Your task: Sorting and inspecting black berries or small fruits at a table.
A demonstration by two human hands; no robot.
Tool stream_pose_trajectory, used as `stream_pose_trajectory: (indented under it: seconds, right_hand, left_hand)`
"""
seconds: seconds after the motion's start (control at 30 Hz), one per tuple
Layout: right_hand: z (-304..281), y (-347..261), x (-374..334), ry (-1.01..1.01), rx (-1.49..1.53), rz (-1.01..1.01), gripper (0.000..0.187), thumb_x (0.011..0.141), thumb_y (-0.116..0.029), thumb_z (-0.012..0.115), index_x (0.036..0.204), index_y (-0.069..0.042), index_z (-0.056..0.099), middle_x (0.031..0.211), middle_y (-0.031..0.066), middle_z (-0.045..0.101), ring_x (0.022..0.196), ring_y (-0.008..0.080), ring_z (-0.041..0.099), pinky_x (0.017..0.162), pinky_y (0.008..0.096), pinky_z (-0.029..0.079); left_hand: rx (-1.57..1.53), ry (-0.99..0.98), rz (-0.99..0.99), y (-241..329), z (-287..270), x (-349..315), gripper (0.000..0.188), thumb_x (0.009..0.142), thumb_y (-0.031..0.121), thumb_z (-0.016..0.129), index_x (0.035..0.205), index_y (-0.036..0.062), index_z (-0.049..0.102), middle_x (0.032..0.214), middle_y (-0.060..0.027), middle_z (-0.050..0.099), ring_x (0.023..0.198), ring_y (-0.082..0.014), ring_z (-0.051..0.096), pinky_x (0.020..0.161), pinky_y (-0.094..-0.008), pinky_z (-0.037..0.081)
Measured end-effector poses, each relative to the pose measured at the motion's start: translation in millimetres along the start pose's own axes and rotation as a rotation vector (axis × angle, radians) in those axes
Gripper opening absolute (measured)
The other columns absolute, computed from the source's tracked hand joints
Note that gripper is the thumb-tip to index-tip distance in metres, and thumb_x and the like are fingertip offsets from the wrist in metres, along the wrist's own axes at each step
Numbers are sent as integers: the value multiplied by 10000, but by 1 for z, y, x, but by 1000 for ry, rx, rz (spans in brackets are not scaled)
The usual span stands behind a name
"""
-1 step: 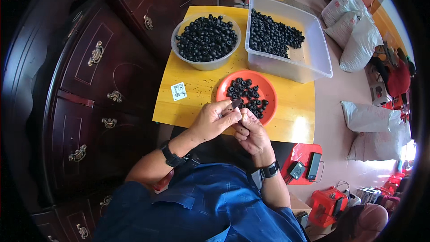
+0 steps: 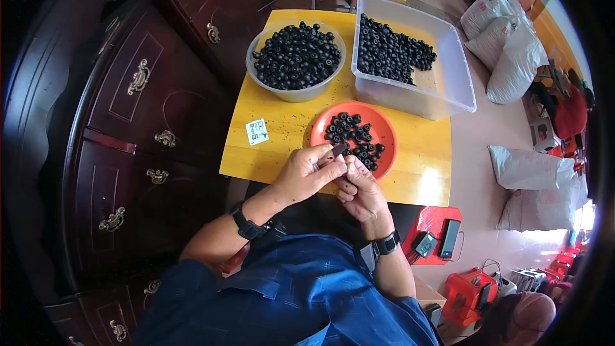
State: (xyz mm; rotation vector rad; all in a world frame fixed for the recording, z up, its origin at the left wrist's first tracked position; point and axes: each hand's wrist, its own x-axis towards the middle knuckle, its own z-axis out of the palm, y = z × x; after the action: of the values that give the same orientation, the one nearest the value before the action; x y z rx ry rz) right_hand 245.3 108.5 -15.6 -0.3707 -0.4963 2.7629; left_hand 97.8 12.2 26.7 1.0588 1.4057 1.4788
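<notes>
Pinched close and dark

Head view: my left hand (image 2: pixel 304 170) clamps its fingers on a flat-looking, brown-black piece (image 2: pixel 339 149) over the near side of the smooth, round orange plate (image 2: pixel 387 131) of hollow black beads (image 2: pixel 346 125). My right hand (image 2: pixel 363 193) curls beside it; its grip is hidden, so I cannot tell.

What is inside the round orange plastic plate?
The plate holds small round black pieces, some holed. The left hand and right hand overlap its near rim; anything beneath is hidden.
</notes>
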Motion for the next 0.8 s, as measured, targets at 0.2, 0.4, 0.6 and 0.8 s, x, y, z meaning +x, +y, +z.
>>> stream_pose_trajectory:
  seconds: [0.2, 0.4, 0.6, 0.8]
  right_hand:
    - [-6, 4, 4, 26, -16, 16, 95, 1029, -223, 620, 1040, -132, 594, 1046, -4, 675, 603, 23, 448, 536, 161, 386]
    - [-8, -5, 7, 124, 222, 9, 362, 1056, -356, 547, 1269, -69, 605, 1283, 119, 673, 893, 168, 676, 773, 288, 555]
    - [6, -8, 10, 113, 292, -16, 418, 1078, -359, 486, 1296, -14, 577, 1353, 180, 614, 1132, 260, 652, 975, 380, 552]
    - [-1, 1, 11, 72, 262, -2, 441, 1081, -372, 466, 1333, -23, 559, 1382, 154, 596, 1213, 264, 606, 1050, 423, 495]
  left_hand:
    - [293, 37, 68, 9, -12, 4, 195, 916, 154, 757, 994, -1, 667, 699, 51, 579, 674, -9, 510, 586, -223, 437]
    - [916, 517, 315, 53, -76, 50, 307, 860, 232, 776, 1087, 55, 671, 702, -131, 678, 651, -307, 700, 584, -409, 537]
    - [899, 395, 241, 45, -70, 40, 355, 855, 213, 777, 1165, 75, 673, 709, -103, 675, 642, -280, 692, 598, -397, 541]
    - [762, 49, 171, 8, 5, 6, 343, 838, 148, 774, 1169, 91, 703, 726, -108, 692, 653, -266, 703, 606, -371, 542]
